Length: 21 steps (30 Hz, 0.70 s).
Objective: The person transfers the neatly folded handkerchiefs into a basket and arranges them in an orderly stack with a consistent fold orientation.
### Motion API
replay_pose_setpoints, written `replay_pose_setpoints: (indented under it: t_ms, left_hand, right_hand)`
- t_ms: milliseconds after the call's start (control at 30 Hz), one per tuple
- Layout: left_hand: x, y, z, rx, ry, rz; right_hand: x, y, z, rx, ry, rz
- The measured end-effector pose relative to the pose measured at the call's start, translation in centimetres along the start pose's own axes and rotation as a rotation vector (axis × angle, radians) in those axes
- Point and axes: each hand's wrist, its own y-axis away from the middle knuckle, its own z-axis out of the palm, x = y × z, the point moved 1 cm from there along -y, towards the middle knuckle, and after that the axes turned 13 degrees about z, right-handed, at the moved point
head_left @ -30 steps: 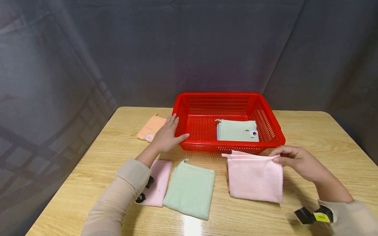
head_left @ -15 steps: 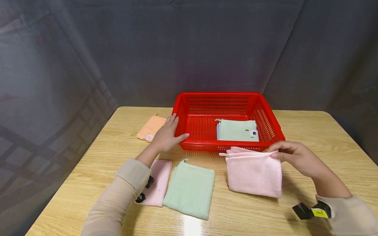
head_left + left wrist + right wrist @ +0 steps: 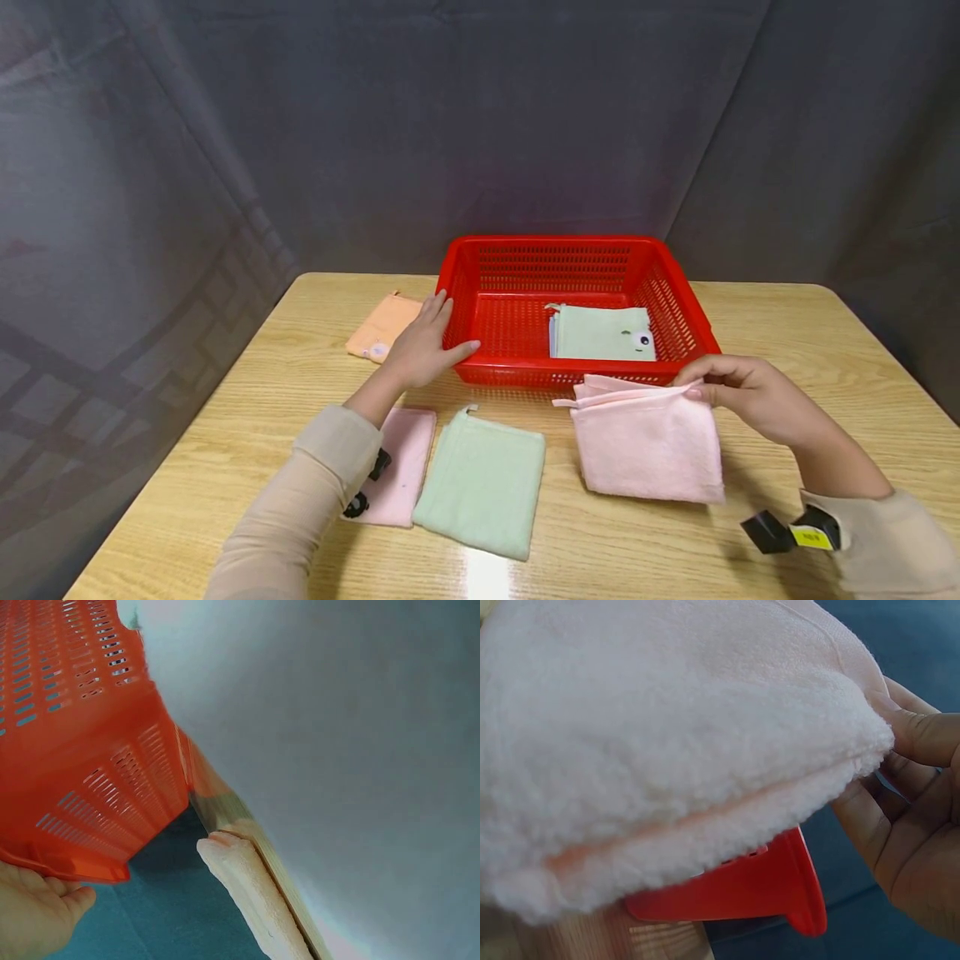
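Note:
My right hand [image 3: 757, 402] pinches a folded pink towel [image 3: 647, 442] at its upper right corner, in front of the red basket [image 3: 517, 363]. The towel hangs down with its layers slightly parted. In the right wrist view, the thumb and fingertips hold the pink towel [image 3: 675, 735] by its edge. Fingers fairly straight, my left hand [image 3: 422, 343] rests on the basket's left rim, its thumb pointing inward. In the left wrist view, part of the left hand [image 3: 37, 911] touches the basket [image 3: 82, 772]. A folded pale green towel [image 3: 600, 332] with an eye design lies inside, over something bluish.
A folded green towel [image 3: 483, 483] and another pink towel [image 3: 405, 467] lie on the wooden table [image 3: 225, 467] before the basket. My left arm partly covers that pink one. Left of the basket lies an orange towel [image 3: 382, 327]. A dark curtain [image 3: 480, 125] hangs behind.
My right hand has lifted the pink towel slightly and moved it a little toward the basket. The left hand has stayed on the rim.

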Motion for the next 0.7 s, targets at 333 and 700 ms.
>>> replay_pose_setpoints:
  t_ms: [333,700]
  left_hand:
    - [-0.1,0.0,0.1,0.012,0.009,0.0]
    - [-0.1,-0.1,0.1,0.011,0.011,0.001]
  right_hand:
    - [-0.9,-0.2,0.1,-0.018,-0.022,-0.062]
    - [-1.9,-0.6,-0.1,0.015,0.012,-0.044]
